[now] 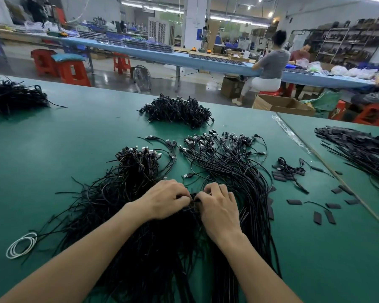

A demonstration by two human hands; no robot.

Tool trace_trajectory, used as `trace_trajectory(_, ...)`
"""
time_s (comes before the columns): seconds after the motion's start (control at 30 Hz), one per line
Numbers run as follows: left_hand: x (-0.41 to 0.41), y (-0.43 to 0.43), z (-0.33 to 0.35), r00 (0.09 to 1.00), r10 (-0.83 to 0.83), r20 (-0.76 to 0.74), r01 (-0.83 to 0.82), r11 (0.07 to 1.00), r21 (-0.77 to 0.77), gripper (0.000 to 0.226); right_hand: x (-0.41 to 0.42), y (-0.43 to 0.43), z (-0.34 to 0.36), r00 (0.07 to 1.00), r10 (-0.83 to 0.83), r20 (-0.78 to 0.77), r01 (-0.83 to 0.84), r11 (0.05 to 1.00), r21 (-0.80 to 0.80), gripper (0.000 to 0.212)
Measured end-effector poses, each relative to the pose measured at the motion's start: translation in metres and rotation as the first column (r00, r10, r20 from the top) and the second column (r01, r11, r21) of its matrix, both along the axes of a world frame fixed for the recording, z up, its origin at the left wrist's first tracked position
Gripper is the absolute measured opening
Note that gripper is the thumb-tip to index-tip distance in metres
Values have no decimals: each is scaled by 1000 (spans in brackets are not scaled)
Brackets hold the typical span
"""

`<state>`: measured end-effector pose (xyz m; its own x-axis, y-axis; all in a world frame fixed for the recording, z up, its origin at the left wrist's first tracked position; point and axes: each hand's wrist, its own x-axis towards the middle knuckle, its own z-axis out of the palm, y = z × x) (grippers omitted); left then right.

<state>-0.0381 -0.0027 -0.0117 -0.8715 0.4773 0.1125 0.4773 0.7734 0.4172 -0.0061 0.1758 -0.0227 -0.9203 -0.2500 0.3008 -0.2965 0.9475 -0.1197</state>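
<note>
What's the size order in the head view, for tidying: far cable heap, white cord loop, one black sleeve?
1. far cable heap
2. white cord loop
3. black sleeve
The heap lies farthest, so its lead is safe.

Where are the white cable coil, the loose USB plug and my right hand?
white cable coil point(9, 252), head view, lower-left strands.
loose USB plug point(187, 176), head view, black plug body.
right hand point(219, 206), head view, back of hand.

Curled fingers of the left hand point(164, 200) and right hand point(219, 204) hid most of the black item point(193, 199) pinched between them; we could not tell cable from sleeve. The cable bundle point(162, 259) beneath ran off the lower edge, the cable heap point(11, 97) off the left.
</note>
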Motion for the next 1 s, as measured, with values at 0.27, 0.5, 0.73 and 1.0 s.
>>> trace_trajectory(0.27,18,7,19,977,173,-123,-98,881,463,37,10,52,50,989,146,9,-115,817,-565,17)
trace_trajectory(0.5,39,12,31,985,-23,171,-60,884,463,68,27,66,47,973,228,35,-151,745,-650,32)
trace_trajectory(0.73,54,13,34,936,-90,340,-97,863,496,65,44,56,69,967,251,-48,-171,500,-849,40)
trace_trajectory(1.0,74,3,58,710,-542,450,-219,437,872,56,47,72,61,919,362,154,-115,622,-774,51)
